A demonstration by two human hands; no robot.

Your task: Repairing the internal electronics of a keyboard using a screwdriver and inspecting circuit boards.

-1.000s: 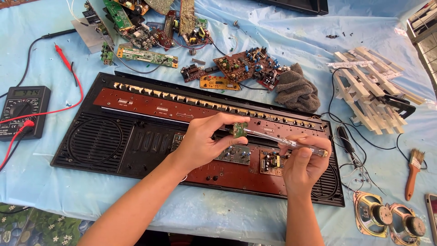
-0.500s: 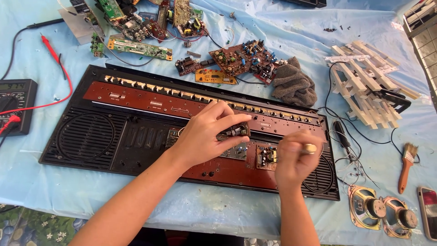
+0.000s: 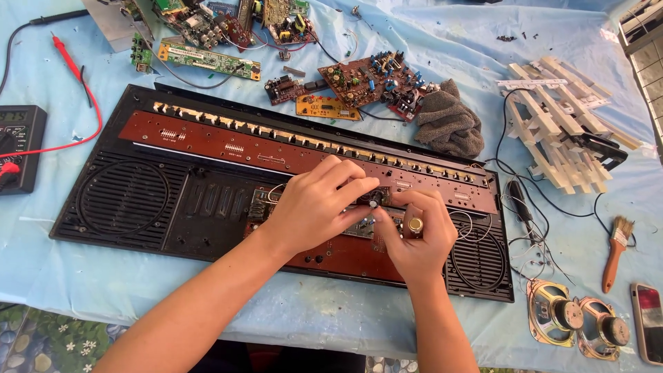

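**Both hands working on the small board**

While the multimeter (image 3: 19, 146) is lying at the far left, your left hand (image 3: 314, 204) is pressing the small circuit board (image 3: 369, 207) inside the black keyboard case (image 3: 124, 207), probably to steady it. Your right hand (image 3: 414, 238) is closing around a screwdriver (image 3: 414, 225), held upright. The brush (image 3: 616, 250) is waiting at the right.
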